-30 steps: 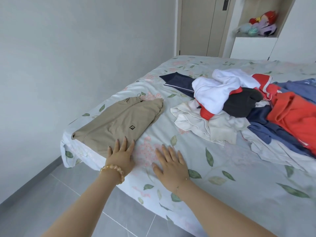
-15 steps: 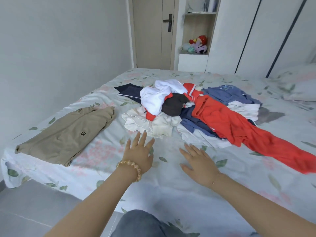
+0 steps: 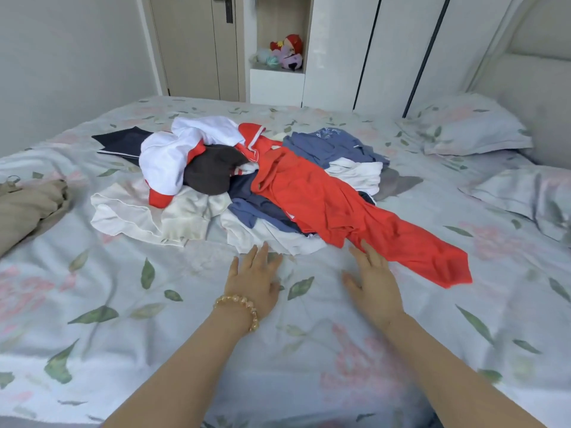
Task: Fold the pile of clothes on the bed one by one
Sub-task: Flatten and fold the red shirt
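You are leaning over the bed (image 3: 129, 304), its leaf-and-flower sheet running from your arms to the pillows (image 3: 469, 125) at the far right. The pile of clothes (image 3: 247, 180) is lying mid-bed, straight ahead of you and just beyond your fingertips. Off at the left edge, a tan garment (image 3: 27, 208) is sitting well apart from the pile, and it looks already folded.

The piece reaching closest to you is the red garment (image 3: 333, 205). Its long axis is running diagonally, from the top of the heap down toward the near right, and its tail is ending beside your right hand (image 3: 372, 281). That hand is the nearer one to it, with fingertips touching or all but touching the red edge; I cannot tell which.

Your left hand (image 3: 251, 279), the one wearing the bead bracelet (image 3: 239, 308), is pointing at the white cloth (image 3: 268, 239) at the pile's near edge.

Neither grip is holding anything: both hands are lying flat with fingers straight and spread.
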Available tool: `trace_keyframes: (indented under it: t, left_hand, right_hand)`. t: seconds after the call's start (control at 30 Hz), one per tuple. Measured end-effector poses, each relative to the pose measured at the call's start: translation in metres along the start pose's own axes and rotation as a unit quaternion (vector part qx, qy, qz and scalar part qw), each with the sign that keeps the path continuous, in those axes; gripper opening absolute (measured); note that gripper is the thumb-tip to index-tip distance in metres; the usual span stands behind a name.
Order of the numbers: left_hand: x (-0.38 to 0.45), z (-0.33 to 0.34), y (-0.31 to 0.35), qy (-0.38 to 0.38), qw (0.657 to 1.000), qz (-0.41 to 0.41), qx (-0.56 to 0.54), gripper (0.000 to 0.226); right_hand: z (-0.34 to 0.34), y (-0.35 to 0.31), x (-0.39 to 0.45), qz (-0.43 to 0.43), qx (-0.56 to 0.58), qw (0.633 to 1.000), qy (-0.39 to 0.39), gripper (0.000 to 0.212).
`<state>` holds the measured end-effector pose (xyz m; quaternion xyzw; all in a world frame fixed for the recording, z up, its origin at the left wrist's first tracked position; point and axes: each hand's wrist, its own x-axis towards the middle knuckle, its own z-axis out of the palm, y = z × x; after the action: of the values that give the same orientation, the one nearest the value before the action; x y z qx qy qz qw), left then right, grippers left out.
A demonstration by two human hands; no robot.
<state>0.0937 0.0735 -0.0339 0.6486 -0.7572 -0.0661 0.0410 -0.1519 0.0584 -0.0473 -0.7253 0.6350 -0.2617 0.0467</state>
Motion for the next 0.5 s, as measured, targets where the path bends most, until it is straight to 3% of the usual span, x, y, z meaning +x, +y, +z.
trace_keyframes:
  t: [0.1,0.2,0.27,0.4,0.47,0.5]
  left_hand:
    - [0.014,0.005,-0.004,0.001,0.999,-0.025,-0.024,0.064]
    - [0.023,0.000,0.000,0.012,0.997,-0.042,-0.066,0.065]
    - [0.024,-0.005,0.006,0.024,0.996,-0.028,-0.086,0.064]
    - [0.022,-0.013,0.007,0.071,0.991,-0.010,-0.116,0.056]
    - [0.023,-0.018,0.005,0.079,0.976,-0.028,-0.199,0.052]
    - [0.022,-0.023,0.005,0.078,0.951,-0.058,-0.295,0.048]
  right_hand:
    - [0.010,-0.008,0.043,-0.024,0.031,0.995,0.088,0.061]
    - [0.019,-0.014,0.089,-0.045,0.013,0.997,0.061,0.061]
    - [0.030,-0.007,0.105,-0.036,0.019,0.998,0.039,0.047]
    - [0.043,-0.002,0.112,-0.049,0.052,0.993,0.092,0.021]
    - [0.038,-0.006,0.106,-0.037,0.128,0.983,0.123,0.017]
    - [0.032,-0.010,0.102,-0.034,0.174,0.975,0.134,0.017]
